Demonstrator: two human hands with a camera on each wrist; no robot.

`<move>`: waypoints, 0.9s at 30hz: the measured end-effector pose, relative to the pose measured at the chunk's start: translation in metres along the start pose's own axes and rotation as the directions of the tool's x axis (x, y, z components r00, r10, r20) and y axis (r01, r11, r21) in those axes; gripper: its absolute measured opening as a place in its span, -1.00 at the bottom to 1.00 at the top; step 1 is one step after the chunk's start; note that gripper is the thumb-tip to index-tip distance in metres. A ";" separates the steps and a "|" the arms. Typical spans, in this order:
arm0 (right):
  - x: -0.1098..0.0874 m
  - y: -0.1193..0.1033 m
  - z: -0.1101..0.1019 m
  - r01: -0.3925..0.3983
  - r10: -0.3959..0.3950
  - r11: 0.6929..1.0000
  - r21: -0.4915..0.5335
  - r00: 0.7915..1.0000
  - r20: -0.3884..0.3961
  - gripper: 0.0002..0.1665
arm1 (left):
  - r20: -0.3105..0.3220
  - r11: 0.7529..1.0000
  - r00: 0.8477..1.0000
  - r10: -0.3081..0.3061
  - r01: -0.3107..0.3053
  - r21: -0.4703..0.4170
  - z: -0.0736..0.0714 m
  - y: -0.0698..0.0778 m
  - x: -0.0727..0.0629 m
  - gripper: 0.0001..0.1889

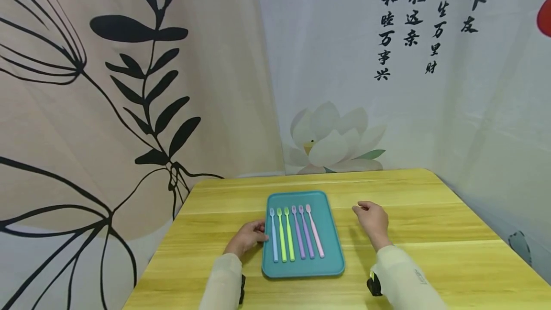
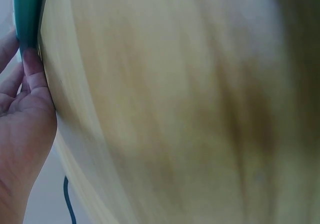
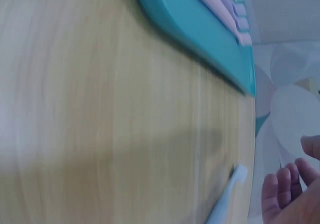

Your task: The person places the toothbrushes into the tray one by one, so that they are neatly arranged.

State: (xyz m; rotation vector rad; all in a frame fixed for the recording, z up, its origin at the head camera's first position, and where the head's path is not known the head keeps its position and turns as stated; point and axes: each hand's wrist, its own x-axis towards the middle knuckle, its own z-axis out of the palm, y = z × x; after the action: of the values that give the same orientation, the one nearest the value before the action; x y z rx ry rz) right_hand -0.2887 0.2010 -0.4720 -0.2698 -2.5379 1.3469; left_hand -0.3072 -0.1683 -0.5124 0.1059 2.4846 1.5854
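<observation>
My left hand (image 1: pixel 248 237) grips the left rim of a teal tray (image 1: pixel 336 260), with fingers and thumb at its edge in the left wrist view. Side by side in the tray lie several toothbrushes: a blue toothbrush (image 1: pixel 274 240), two yellow-green ones, two purple ones and a pink toothbrush (image 1: pixel 316 236) at the right end. My right hand (image 1: pixel 373 220) hovers to the right of the tray, fingers loosely curled around nothing. Near it in the right wrist view, a light blue toothbrush (image 3: pixel 224 199) lies on the table; the head view does not show this one.
The tray rests on a yellow wood-grain table (image 1: pixel 413 204), whose far edge meets a hanging cloth (image 1: pixel 232 85) printed with plants, a lotus and writing. Dark devices sit at both wrists, one black device (image 1: pixel 374 284) at the right sleeve.
</observation>
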 end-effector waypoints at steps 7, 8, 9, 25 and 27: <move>0.003 0.011 -0.028 -0.025 0.026 1.000 -0.009 0.998 0.057 -0.45 | 0.000 1.000 1.000 -0.004 0.004 -0.006 0.000 0.000 0.001 -0.39; 0.003 0.013 -0.031 -0.031 0.032 0.999 -0.008 0.997 0.067 -0.45 | -0.001 1.000 1.000 -0.002 0.002 -0.004 0.000 0.000 0.002 -0.39; 0.003 0.014 -0.034 -0.035 0.036 0.999 -0.010 0.997 0.075 -0.44 | -0.003 1.000 1.000 -0.004 0.004 -0.004 0.000 0.000 0.002 -0.40; -0.004 0.052 -0.054 -0.148 0.126 0.984 0.095 0.969 0.213 -0.27 | 0.006 1.000 1.000 0.005 -0.005 -0.013 0.001 -0.003 0.001 -0.39; -0.005 0.055 -0.054 -0.169 0.142 0.980 0.107 0.964 0.224 -0.26 | 0.007 1.000 1.000 0.010 -0.010 -0.012 0.002 -0.003 0.001 -0.39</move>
State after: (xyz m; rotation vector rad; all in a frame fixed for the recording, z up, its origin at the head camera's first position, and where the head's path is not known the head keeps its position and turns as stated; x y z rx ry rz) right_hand -0.2652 0.2727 -0.4892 -0.3205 -2.6371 1.6718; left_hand -0.3073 -0.1680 -0.5163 0.1224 2.4730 1.6005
